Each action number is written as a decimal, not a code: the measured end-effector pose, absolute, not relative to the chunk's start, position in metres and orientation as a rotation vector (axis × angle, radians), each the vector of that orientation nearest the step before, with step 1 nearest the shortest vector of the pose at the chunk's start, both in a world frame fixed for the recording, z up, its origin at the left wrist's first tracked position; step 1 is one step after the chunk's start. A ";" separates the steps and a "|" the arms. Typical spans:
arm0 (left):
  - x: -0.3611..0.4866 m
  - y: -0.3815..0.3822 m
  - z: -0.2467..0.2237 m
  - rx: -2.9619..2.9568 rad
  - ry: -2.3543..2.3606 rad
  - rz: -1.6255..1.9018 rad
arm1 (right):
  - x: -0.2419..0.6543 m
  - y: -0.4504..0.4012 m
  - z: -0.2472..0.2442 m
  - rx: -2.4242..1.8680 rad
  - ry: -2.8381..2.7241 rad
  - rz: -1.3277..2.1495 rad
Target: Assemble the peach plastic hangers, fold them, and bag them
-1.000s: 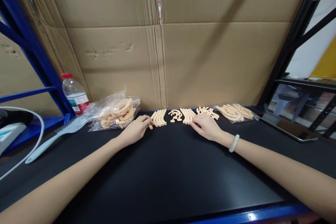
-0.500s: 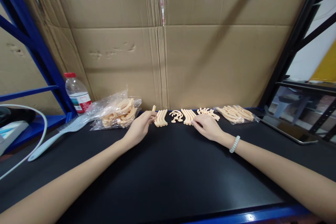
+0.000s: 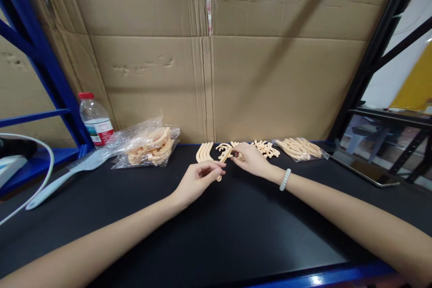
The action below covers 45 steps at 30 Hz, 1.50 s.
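My left hand (image 3: 199, 181) is closed in a pinch on a slim, pale wooden strip (image 3: 226, 155). The strip's upper part slants up past the fingertips, and a rounded end shows below them. Just right of it, my right hand (image 3: 249, 159) has its fingers bent together, close to the strip's upper end; what they hold is hidden. A row of curved wooden strips (image 3: 204, 153) lies behind my left hand. Curved, branching wooden pieces (image 3: 222, 147) lie beyond the held strip, partly covered. More small wooden pieces (image 3: 266, 148) lie right of my right hand, whose wrist wears a pale coiled band (image 3: 285, 179).
Clear plastic bags of wooden pieces lie at left (image 3: 151, 146) and right (image 3: 299, 149). A pale blue brush (image 3: 72, 171), a red-capped bottle (image 3: 96, 119) and a white cable (image 3: 50, 157) are at left. Cardboard (image 3: 290, 67) stands behind; a dark tray (image 3: 366, 168) is at right.
My left hand has moved right and nearer, bringing the strip away from the left row. My right hand has shifted left, over the right-hand row, towards the strip.
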State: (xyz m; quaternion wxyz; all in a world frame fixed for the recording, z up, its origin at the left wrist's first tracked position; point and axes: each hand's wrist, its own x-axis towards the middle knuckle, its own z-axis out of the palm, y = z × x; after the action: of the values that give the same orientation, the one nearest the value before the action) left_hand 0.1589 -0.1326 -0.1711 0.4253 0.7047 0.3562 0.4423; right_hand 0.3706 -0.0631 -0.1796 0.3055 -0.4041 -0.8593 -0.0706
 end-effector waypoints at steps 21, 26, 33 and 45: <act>0.156 -0.126 -0.182 1.222 0.788 1.226 | 0.364 -0.040 -0.156 -1.011 -1.809 0.107; 0.158 -0.130 -0.180 1.322 0.784 1.175 | 0.379 -0.085 -0.153 -0.944 -1.637 0.740; 0.163 -0.132 -0.183 1.327 0.814 1.201 | 0.372 -0.127 -0.176 -0.921 -1.450 1.098; 0.172 -0.135 -0.184 1.463 0.810 1.150 | 0.364 -0.127 -0.188 -0.845 -1.320 1.195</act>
State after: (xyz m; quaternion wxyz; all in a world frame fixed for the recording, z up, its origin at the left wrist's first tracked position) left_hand 0.1722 -0.1350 -0.1838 0.5281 0.6122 0.3388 0.4812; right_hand 0.3644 -0.1270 -0.1878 0.5524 -0.3574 -0.5582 0.5056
